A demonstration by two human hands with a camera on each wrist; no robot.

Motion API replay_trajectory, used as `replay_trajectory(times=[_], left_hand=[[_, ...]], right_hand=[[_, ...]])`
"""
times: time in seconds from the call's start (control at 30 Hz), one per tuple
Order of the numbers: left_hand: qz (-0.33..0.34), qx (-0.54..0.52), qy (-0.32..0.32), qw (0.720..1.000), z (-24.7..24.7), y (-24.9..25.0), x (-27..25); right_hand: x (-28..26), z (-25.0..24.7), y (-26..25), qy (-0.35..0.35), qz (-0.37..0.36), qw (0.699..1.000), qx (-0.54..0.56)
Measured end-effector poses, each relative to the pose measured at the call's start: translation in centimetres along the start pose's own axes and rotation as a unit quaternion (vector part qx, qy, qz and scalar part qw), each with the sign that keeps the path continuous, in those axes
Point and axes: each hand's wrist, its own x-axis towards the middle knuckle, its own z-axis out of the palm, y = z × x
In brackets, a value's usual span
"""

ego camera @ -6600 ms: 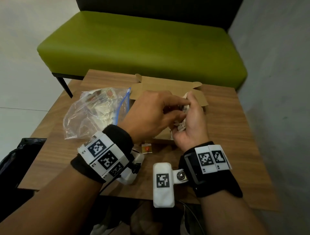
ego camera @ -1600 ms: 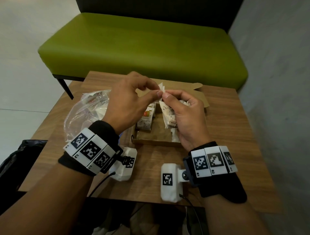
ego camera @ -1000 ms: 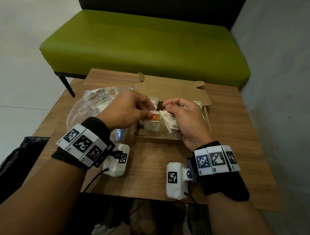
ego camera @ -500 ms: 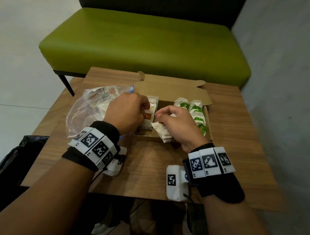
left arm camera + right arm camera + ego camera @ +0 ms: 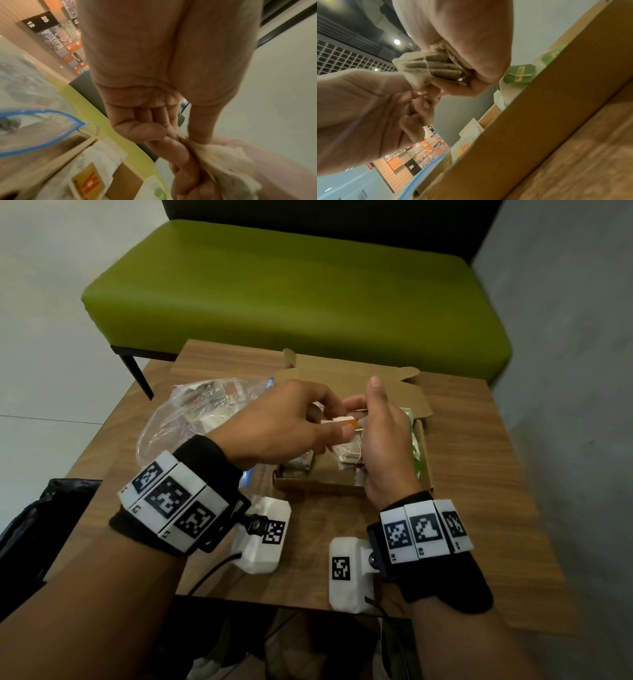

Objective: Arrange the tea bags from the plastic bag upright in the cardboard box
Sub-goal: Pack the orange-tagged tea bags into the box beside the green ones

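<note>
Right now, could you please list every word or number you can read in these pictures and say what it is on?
"R1", "R2": right wristband.
"L1", "L2": left wristband.
"13", "20": black wall panel.
"15": orange wall panel.
Tea bag tags: print too blurred to read.

Directly beneath both hands, open cardboard box (image 5: 318, 486), mouth unobstructed from above but largely covered by left hand (image 5: 281, 426) and right hand (image 5: 385, 453) meeting over its middle; beyond the fingertips, raised box flap (image 5: 346, 378) blocking a level approach from the far side; under the left hand, standing tea bags (image 5: 303, 462); under the right hand's outer edge, green-tagged tea bags (image 5: 519, 74) along the box wall; just outside the left hand, plastic bag (image 5: 191, 419) crowding that flank; near the wrists, bare wooden table (image 5: 479, 474), with more open surface outside the right hand.
</note>
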Motion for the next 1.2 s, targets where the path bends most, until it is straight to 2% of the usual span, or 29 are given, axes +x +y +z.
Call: replay_trajectory(times=[0.1,0.23,0.37,0.47,0.6,0.7,0.83,1.03,1.2], left_hand=[[-0.01,-0.069,0.003,0.998,-0.2,-0.3,0.2],[0.0,-0.087,0.045,0.995,-0.4,-0.6,0.2],[0.029,-0.085,0.09,0.992,-0.2,-0.8,0.6],[0.057,-0.064,0.137,0.987,-0.1,-0.8,0.9],[0.09,-0.02,0.212,0.973,0.2,-0.9,1.3],[0.112,-0.006,0.24,0.964,0.3,-0.9,1.3],[0.124,0.064,0.274,0.951,0.6,-0.9,1.4],[0.129,0.026,0.284,0.95,0.8,-1.2,1.7],[0.129,-0.057,0.271,0.952,0.0,-1.2,1.4]], right_hand=[[0.0,-0.1,0.1,0.007,-0.003,1.0,0.017],[0.1,-0.1,0.5,-0.001,0.015,0.998,0.061],[0.3,-0.8,0.3,-0.06,0.079,0.982,0.163],[0.1,-1.2,-0.3,-0.125,0.129,0.954,0.239],[-0.1,-1.6,-0.7,-0.177,0.148,0.923,0.307],[-0.3,-1.4,-1.1,-0.196,0.15,0.908,0.337],[-0.2,-1.3,-0.8,-0.211,0.162,0.893,0.362],[-0.6,-1.4,-1.1,-0.231,0.18,0.879,0.376],[-0.5,-1.5,-0.9,-0.202,0.203,0.897,0.337]])
